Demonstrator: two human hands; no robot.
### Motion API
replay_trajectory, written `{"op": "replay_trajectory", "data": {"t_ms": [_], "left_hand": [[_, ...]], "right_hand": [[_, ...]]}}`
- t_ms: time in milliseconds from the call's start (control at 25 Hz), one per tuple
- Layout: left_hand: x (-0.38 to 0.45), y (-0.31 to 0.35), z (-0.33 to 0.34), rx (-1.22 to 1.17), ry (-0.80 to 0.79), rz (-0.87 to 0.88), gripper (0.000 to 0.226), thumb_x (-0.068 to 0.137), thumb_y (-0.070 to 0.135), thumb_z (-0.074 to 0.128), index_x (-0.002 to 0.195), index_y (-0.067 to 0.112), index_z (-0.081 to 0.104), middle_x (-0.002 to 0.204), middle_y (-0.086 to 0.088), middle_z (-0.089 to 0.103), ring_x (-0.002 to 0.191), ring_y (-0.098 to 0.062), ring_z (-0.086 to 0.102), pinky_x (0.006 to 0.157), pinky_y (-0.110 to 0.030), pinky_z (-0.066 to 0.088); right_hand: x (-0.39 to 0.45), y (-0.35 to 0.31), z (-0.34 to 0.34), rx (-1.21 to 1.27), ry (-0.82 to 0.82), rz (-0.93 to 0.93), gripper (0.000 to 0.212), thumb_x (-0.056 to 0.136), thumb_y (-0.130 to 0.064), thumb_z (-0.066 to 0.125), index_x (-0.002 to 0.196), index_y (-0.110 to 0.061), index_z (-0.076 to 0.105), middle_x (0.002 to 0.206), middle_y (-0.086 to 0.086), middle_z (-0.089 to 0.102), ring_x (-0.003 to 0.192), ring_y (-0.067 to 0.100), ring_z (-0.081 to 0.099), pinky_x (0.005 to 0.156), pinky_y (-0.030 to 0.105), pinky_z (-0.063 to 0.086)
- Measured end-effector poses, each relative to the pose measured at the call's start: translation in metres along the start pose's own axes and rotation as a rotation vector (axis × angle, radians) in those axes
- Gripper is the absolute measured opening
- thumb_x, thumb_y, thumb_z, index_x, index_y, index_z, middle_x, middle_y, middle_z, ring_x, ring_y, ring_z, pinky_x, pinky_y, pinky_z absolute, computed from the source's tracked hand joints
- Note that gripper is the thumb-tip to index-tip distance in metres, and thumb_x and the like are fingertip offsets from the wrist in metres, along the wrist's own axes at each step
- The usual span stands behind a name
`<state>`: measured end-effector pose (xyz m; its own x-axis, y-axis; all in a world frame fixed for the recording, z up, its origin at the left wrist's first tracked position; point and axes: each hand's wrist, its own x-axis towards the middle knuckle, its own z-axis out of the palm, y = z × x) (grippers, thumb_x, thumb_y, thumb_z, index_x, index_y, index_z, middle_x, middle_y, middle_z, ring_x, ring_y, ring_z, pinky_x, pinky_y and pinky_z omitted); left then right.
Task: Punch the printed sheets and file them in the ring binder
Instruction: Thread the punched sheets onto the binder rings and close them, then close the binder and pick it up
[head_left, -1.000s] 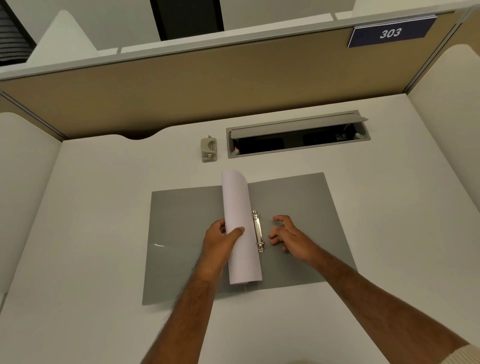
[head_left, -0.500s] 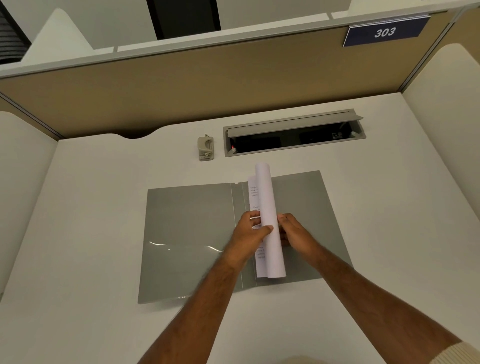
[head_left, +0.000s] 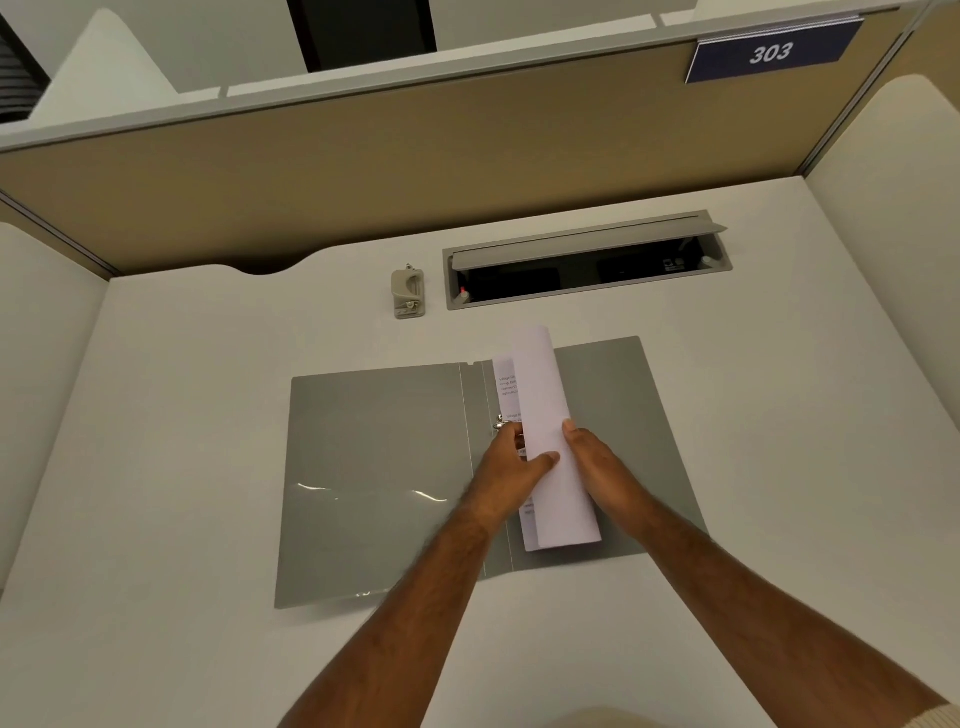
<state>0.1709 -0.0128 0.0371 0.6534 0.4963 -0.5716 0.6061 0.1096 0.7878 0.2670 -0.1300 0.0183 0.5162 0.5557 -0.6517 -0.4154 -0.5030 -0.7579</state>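
A grey ring binder (head_left: 379, 467) lies open flat on the white desk. The white printed sheets (head_left: 545, 410), curled over lengthwise, lie on its right half beside the spine. Only the top of the metal ring mechanism (head_left: 500, 425) shows; the rest is hidden by the paper and my left hand. My left hand (head_left: 511, 462) grips the curled sheets from the left, thumb on top. My right hand (head_left: 597, 462) holds the sheets' right side, thumb lying along the paper. A small grey hole punch (head_left: 408, 291) stands at the back of the desk.
A long cable tray (head_left: 587, 260) with its lid raised is sunk into the desk behind the binder. Beige partition walls close in the back and both sides. A blue sign reading 303 (head_left: 769, 52) hangs at the upper right.
The curled sheets moved from the binder's middle, left of the rings, over onto the right half. My right hand came off the binder cover and took hold of the paper.
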Motion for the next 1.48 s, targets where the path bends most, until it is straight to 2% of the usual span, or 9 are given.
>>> {"op": "replay_trajectory", "data": {"t_ms": [200,400,680,880,960,1120,1240,1360,1480], "left_hand": [[0.003,0.002,-0.001,0.027,-0.061,-0.049,0.065,0.086,0.057,0.072,0.137,0.023,0.048,0.143,0.001,0.057,0.120,-0.016,0.061,0.097,-0.038,0.056],[-0.004,0.003,-0.004,0.018,-0.108,-0.040,0.070,0.082,0.075,0.062,0.127,0.023,0.056,0.138,0.004,0.060,0.116,-0.010,0.062,0.087,-0.031,0.060],[-0.020,-0.008,-0.020,-0.017,-0.056,0.003,0.035,0.095,0.042,0.068,0.122,0.021,0.060,0.131,0.005,0.061,0.109,-0.012,0.066,0.081,-0.026,0.062],[-0.032,-0.022,-0.054,-0.078,0.126,0.003,0.021,0.097,0.031,0.067,0.116,0.023,0.064,0.122,0.006,0.067,0.105,-0.015,0.070,0.076,-0.030,0.063],[-0.034,-0.032,-0.079,-0.083,0.217,0.005,0.021,0.097,0.028,0.068,0.117,0.021,0.066,0.121,0.001,0.068,0.104,-0.018,0.070,0.075,-0.031,0.063],[-0.041,-0.050,-0.131,-0.104,0.420,0.032,0.020,0.095,0.019,0.071,0.114,0.013,0.067,0.116,-0.009,0.070,0.091,-0.022,0.070,0.060,-0.026,0.060],[-0.049,-0.070,-0.176,0.024,0.560,0.049,0.024,0.092,0.025,0.074,0.113,0.017,0.065,0.116,-0.004,0.068,0.104,-0.023,0.067,0.077,-0.028,0.055],[-0.058,-0.092,-0.213,0.281,0.710,-0.061,0.044,0.088,0.037,0.077,0.126,0.021,0.060,0.134,-0.006,0.060,0.127,-0.033,0.055,0.105,-0.049,0.045],[-0.068,-0.106,-0.229,0.310,0.734,-0.201,0.070,0.088,0.040,0.077,0.146,0.014,0.046,0.150,-0.014,0.047,0.135,-0.040,0.047,0.112,-0.056,0.038]], "right_hand": [[-0.002,-0.001,-0.012,0.072,0.021,-0.042,0.046,0.105,-0.048,0.029,0.126,-0.019,0.058,0.107,0.004,0.073,0.082,0.012,0.075,0.062,0.021,0.058],[-0.013,-0.001,-0.039,0.086,0.054,-0.085,0.046,0.104,-0.051,0.023,0.123,-0.032,0.060,0.109,-0.005,0.074,0.089,0.007,0.074,0.067,0.021,0.058],[-0.024,0.011,-0.071,-0.168,0.236,-0.098,0.056,0.091,-0.071,0.025,0.105,-0.031,0.061,0.097,0.000,0.068,0.083,0.024,0.069,0.069,0.031,0.050],[-0.034,0.015,-0.079,-0.415,0.470,-0.198,0.051,0.104,-0.046,0.034,0.098,-0.001,0.059,0.095,0.015,0.055,0.086,0.028,0.048,0.084,0.046,0.044],[-0.032,0.026,-0.087,-0.530,0.554,-0.164,0.057,0.100,-0.059,0.031,0.105,-0.010,0.059,0.109,0.017,0.059,0.096,0.032,0.053,0.089,0.048,0.043],[-0.030,0.046,-0.098,-0.655,0.618,-0.048,0.049,0.100,-0.051,0.040,0.131,-0.016,0.055,0.135,0.015,0.052,0.122,0.038,0.050,0.104,0.056,0.034],[-0.034,0.052,-0.101,-0.673,0.655,-0.045,0.044,0.099,-0.050,0.044,0.121,-0.015,0.058,0.125,0.015,0.056,0.113,0.037,0.053,0.100,0.054,0.036],[-0.037,0.061,-0.103,-0.679,0.656,-0.029,0.041,0.100,-0.049,0.044,0.113,-0.014,0.060,0.117,0.015,0.057,0.107,0.036,0.055,0.098,0.054,0.037],[-0.041,0.065,-0.101,-0.676,0.653,-0.041,0.041,0.100,-0.049,0.043,0.110,-0.013,0.061,0.112,0.014,0.058,0.102,0.035,0.055,0.097,0.052,0.037]]}}
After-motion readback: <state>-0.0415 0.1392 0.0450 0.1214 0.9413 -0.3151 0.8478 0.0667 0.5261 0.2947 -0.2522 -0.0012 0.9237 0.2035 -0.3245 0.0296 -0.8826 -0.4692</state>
